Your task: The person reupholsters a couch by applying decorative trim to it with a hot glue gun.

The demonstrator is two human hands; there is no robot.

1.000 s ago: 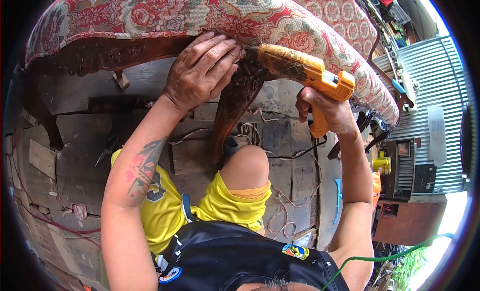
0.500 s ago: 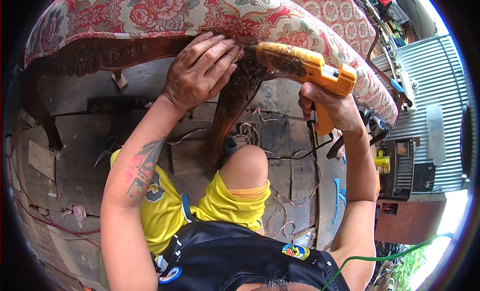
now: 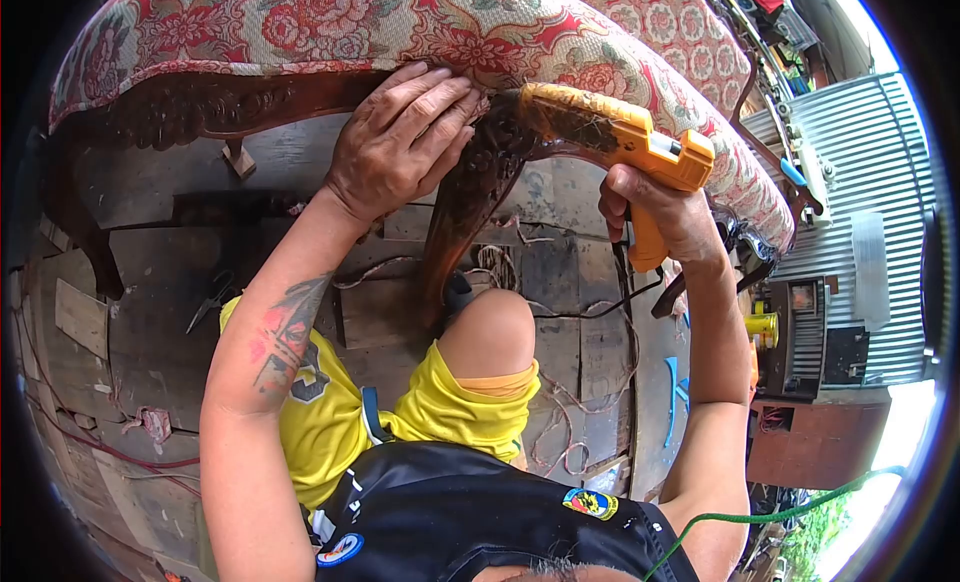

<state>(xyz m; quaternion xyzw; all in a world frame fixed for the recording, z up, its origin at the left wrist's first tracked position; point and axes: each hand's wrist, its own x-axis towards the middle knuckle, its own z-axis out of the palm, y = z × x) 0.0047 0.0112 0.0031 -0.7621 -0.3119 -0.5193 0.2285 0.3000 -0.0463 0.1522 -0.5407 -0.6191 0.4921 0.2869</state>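
Note:
My right hand (image 3: 665, 212) is closed round the handle of a yellow-orange hot glue gun (image 3: 665, 162), its body smeared dark near the front. The gun's nose points left at the top of a carved wooden chair leg (image 3: 490, 167), just below the floral upholstery (image 3: 460, 42). My left hand (image 3: 405, 137) presses against the seat's lower edge, fingers close together, at a frayed bit of fabric trim (image 3: 483, 106). Its thumb is hidden, and the gun's tip is hard to make out against the dark wood. A dark cord (image 3: 625, 300) hangs below the gun.
Under the seat lies a worn plank floor (image 3: 580, 272) with loose strings (image 3: 570, 432) and scissors (image 3: 211, 304). A second curved leg (image 3: 85, 222) stands at left. My bent knee (image 3: 495, 332) is close to the front leg. A yellow can (image 3: 764, 330) is at right.
The glue gun has shifted very slightly to the right at its nose. My left hand stays in place on the seat edge.

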